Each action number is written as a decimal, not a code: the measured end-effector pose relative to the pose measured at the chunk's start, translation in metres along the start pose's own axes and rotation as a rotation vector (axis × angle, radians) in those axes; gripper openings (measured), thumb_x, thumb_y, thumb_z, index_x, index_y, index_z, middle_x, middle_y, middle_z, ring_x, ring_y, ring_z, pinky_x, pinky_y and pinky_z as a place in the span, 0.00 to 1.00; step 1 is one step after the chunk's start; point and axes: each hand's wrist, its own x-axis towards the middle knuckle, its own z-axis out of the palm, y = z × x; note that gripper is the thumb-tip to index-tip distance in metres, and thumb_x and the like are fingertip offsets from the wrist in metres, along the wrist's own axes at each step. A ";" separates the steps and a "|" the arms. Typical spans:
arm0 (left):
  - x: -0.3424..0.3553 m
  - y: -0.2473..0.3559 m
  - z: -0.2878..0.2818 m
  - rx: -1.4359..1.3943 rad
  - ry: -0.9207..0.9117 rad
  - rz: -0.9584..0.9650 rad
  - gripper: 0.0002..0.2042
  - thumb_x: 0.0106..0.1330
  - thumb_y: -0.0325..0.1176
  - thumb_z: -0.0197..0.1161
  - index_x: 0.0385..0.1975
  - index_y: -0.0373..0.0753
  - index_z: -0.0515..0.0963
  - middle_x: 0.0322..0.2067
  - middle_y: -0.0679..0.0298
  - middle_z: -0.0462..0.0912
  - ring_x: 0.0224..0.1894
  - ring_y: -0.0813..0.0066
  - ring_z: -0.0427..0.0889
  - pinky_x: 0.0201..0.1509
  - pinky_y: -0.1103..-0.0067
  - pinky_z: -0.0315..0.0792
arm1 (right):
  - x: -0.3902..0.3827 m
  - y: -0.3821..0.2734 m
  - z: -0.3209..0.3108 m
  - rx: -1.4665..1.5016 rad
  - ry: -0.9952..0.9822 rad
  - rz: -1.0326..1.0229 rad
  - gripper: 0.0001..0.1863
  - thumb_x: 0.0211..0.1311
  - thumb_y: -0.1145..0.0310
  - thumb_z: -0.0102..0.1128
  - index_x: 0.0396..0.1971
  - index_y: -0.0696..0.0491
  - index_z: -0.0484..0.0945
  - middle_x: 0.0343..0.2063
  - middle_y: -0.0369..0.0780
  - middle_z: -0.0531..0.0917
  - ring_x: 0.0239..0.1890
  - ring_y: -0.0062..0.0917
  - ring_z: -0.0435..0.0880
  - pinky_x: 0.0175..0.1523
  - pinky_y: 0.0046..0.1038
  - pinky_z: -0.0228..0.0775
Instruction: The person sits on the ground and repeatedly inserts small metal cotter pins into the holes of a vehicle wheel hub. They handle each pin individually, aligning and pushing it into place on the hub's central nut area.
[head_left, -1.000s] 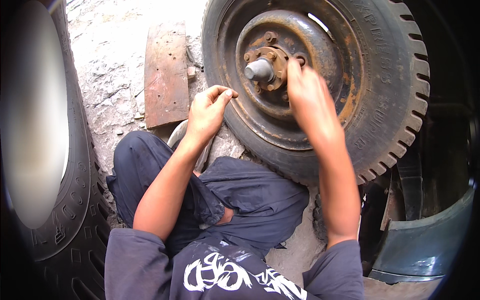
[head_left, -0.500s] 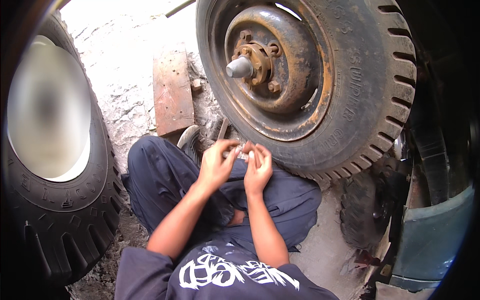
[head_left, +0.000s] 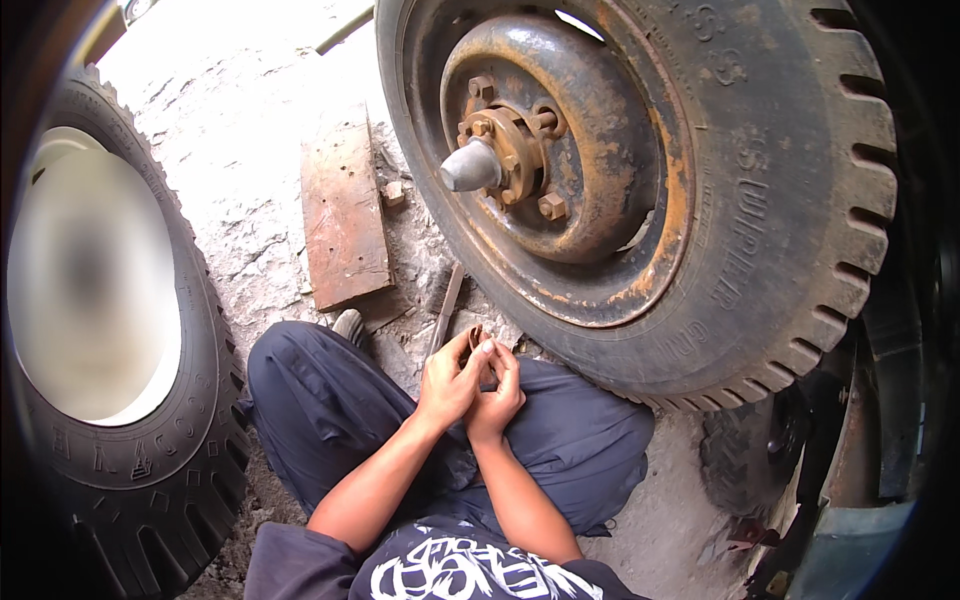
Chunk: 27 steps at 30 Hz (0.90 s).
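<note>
Head view, sole entry.

Item: small brown part [head_left: 475,335], exact kind too small and too covered to tell. Location: at the fingertips of both hands, above the lap, near the lower edge of the large wheel.

Item: left hand [head_left: 447,385]. Fingers curled inward, thumb brought up to them, tips closed on the part.

Item: right hand [head_left: 496,397]. Beside the left and touching it; fingers bent, tips appearing to pinch the same part, grip partly hidden.

Item: large wheel [head_left: 770,190], black tyre, rusty rim. At its centre, a rusty hub [head_left: 522,150] with a grey conical cap [head_left: 470,167]; around it, hexagonal bolt heads, one at lower right [head_left: 552,206]. Neither hand touches it.

Item: long flat bar [head_left: 447,305], on the ground just beyond the left hand.

Item: reddish-brown board [head_left: 343,210], with small holes, on pale rough ground [head_left: 235,190].

Item: second tyre [head_left: 130,490], far left, well apart from the hands.

Step in hand, by judgement: close two-handed fingertip work on the part. The next move calls for a steady pinch by one hand, leaving the other free to turn or adjust it.
</note>
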 end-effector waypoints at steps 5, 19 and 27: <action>0.010 -0.005 -0.008 -0.100 0.063 -0.153 0.17 0.84 0.41 0.60 0.55 0.32 0.85 0.35 0.66 0.88 0.37 0.86 0.82 0.40 0.81 0.76 | 0.005 -0.004 0.006 0.063 -0.102 -0.103 0.25 0.69 0.73 0.73 0.63 0.62 0.79 0.57 0.52 0.89 0.60 0.40 0.91 0.65 0.37 0.82; 0.100 0.091 -0.014 -0.016 0.411 0.456 0.11 0.79 0.35 0.70 0.48 0.32 0.84 0.33 0.67 0.88 0.29 0.85 0.81 0.31 0.82 0.74 | 0.028 -0.029 -0.047 0.419 -0.088 -0.201 0.28 0.74 0.81 0.57 0.72 0.63 0.66 0.55 0.55 0.88 0.39 0.27 0.92 0.53 0.30 0.85; 0.153 0.170 0.003 0.147 0.638 0.607 0.09 0.71 0.35 0.75 0.42 0.35 0.88 0.30 0.54 0.91 0.30 0.63 0.90 0.40 0.69 0.80 | 0.040 -0.004 -0.075 0.449 -0.037 0.002 0.36 0.73 0.78 0.54 0.79 0.59 0.57 0.57 0.53 0.84 0.35 0.19 0.85 0.44 0.19 0.77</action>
